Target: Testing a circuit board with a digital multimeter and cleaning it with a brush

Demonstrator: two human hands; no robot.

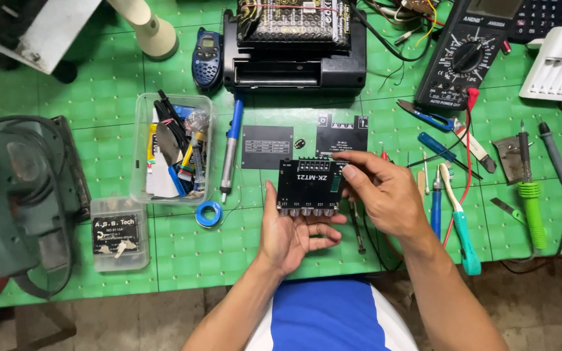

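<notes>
**Holding a small black board over a crowded green bench**

Covering the whole bench, the green mat (183, 253) is gridded into squares and strewn with tools. At its far edge sits a black boxy device (294, 65) with an open slot, a ribbed board and loose wires on top; judging by this, the work looks midway, with assembly not finished. A clear plastic tub (143, 156) holds mixed small parts. Two flat matte black plates (267, 147) lie unfitted just beyond the hands. The black circuit board (307, 188), rectangular with a row of round metal knob shafts along its near edge, rests on the left hand (289, 234), palm up, fingers spread beneath it. The right hand (385, 195) pinches the board's right edge between thumb and fingertips.
</notes>
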